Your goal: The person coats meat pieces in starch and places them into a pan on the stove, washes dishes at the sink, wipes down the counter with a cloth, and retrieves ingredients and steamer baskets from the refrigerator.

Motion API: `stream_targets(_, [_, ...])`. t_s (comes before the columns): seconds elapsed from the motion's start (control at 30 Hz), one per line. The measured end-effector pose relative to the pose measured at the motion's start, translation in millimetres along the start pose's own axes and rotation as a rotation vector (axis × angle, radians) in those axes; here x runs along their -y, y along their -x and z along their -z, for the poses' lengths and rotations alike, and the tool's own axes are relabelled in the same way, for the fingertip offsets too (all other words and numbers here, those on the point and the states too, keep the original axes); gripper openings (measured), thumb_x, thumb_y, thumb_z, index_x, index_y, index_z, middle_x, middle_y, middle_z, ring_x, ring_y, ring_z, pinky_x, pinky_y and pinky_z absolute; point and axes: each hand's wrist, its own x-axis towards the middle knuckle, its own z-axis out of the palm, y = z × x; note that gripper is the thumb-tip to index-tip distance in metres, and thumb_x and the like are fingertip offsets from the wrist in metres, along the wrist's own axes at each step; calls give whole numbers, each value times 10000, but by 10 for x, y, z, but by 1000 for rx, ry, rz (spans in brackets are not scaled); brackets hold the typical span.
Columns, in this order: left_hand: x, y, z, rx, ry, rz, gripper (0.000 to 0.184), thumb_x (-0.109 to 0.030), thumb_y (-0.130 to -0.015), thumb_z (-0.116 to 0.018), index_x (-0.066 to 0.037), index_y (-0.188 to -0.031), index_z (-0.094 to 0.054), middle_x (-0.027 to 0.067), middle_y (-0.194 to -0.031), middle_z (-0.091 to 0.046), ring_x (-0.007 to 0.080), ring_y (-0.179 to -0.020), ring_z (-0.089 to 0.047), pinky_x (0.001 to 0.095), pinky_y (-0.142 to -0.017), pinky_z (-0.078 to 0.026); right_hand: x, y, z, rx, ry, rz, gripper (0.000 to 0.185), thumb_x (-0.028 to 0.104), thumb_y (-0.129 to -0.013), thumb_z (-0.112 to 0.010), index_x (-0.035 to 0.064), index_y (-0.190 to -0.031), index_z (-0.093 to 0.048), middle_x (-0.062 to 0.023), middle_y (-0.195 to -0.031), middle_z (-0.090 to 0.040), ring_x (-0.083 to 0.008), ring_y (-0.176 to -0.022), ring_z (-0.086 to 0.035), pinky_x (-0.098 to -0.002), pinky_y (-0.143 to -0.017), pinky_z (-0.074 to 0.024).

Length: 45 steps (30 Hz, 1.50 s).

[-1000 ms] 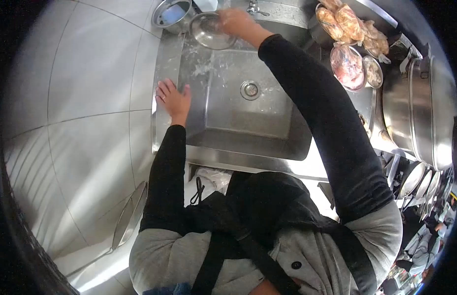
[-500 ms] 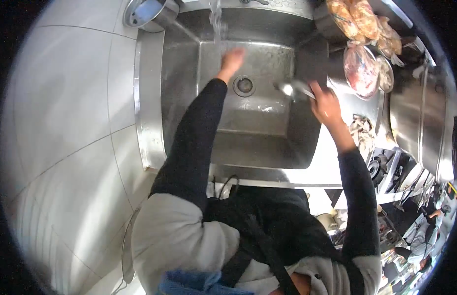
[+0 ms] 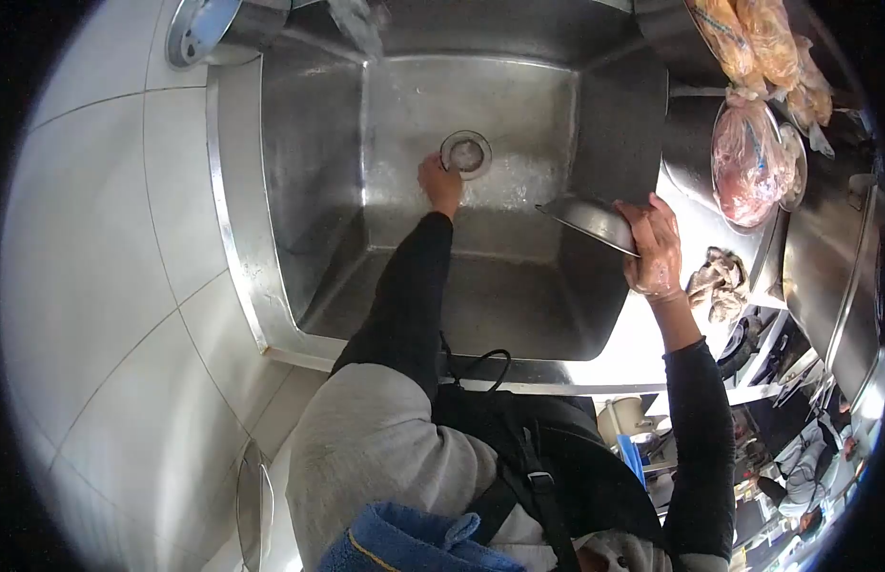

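Head view: the right hand [image 3: 655,246] grips a metal bowl [image 3: 593,220] by its edge, holding it tilted and nearly edge-on over the right side of the sink [image 3: 414,110]. The left hand [image 3: 440,183] reaches down into the sink, its fingers just beside the drain [image 3: 466,154] (whether they are closed on anything, I cannot tell). Water [image 3: 357,27] shows at the sink's upper left, blurred. A pot [image 3: 200,33] stands outside that corner.

To the right of the right hand, a crumpled cloth [image 3: 719,284] lies on the counter [image 3: 637,334]. Farther up that side sits a bag [image 3: 747,157] with pinkish contents (in a round container), and above it are bags [image 3: 768,40] of something orange-brown.
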Motion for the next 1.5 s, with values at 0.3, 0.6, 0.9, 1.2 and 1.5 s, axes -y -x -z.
stream_targets(0.3, [122,-434,-130,202,348,278,257,-107,-825,-707,-19,-1011,-553,94,-958,-577,200,-866,-588,345,-741,-496,-12,7,16,27,13,10,566,-32,-596,-570,16,-1159,-609,-137,-895,-652,-280,-891,-632,-449,-1081,-370])
stream_targets(0.6, [-529,587,1108,344,988,211,261,-119,-943,-592,-30,-1187,-559,47,-902,-607,142,-768,-591,313,-651,-523,-159,199,-81,-75,75,184,436,-12,-695,-597,32,-1128,-578,-151,-959,-618,-329,-1020,-597,-470,-1083,-361])
stream_targets(0.9, [-156,3432,2693,68,1493,99,118,-169,-968,-569,-72,-1032,-590,8,-852,-626,98,-723,-606,300,-635,-536,-278,263,-211,-36,175,175,265,162,-909,-572,59,-1153,-589,-230,-1081,-635,-429,-1151,-527,-484,-1027,-372])
stream_targets(1.2, [3509,4805,990,-331,1481,641,189,-215,-966,-514,-86,-1060,-616,97,-1079,-632,205,-961,-616,351,-805,-505,-471,267,-366,-58,234,157,303,251,-982,-511,62,-1209,-583,-221,-1174,-612,-431,-1202,-489,-486,-1035,-354])
stream_targets(1.5, [3462,3971,1080,-493,351,624,215,-218,-934,-509,-78,-1068,-600,120,-1073,-640,254,-973,-618,437,-825,-474,-150,288,-276,-84,27,81,297,227,-994,-507,-23,-1120,-607,-219,-1006,-633,-369,-913,-607,-401,-861,-457])
